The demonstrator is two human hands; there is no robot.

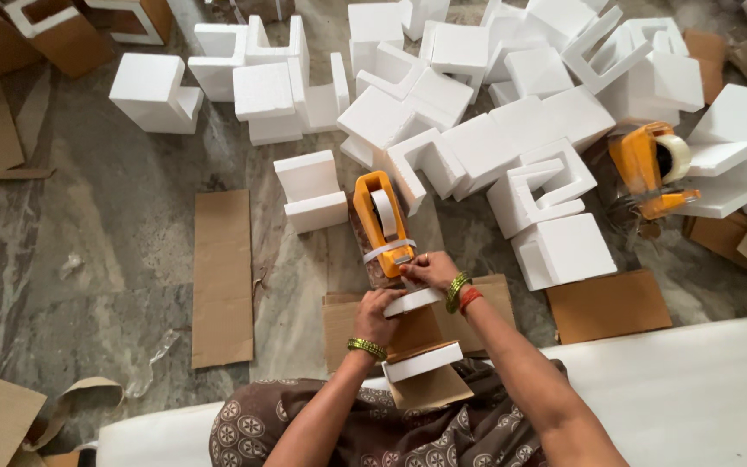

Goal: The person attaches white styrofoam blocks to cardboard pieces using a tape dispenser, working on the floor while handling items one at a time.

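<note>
Item in hand: brown cardboard piece (417, 333) capped with white foam blocks (423, 361), near centre, over the lap. Left hand (377, 316) clamps the near foam end, wrist bent inward. Right hand (428, 270) closes its grip on the orange tape dispenser (382, 220), pressed at the far foam cap; taping looks just begun. Remaining: many loose foam corner pieces (477, 147) on the floor (114, 242) far side, flat cardboard sheet (222, 277) left, second tape dispenser (654, 169) right.

A grey marbled stone floor (114, 259), evenly lit, strewn with white foam blocks (156, 92) and cardboard sheets (222, 277).
</note>
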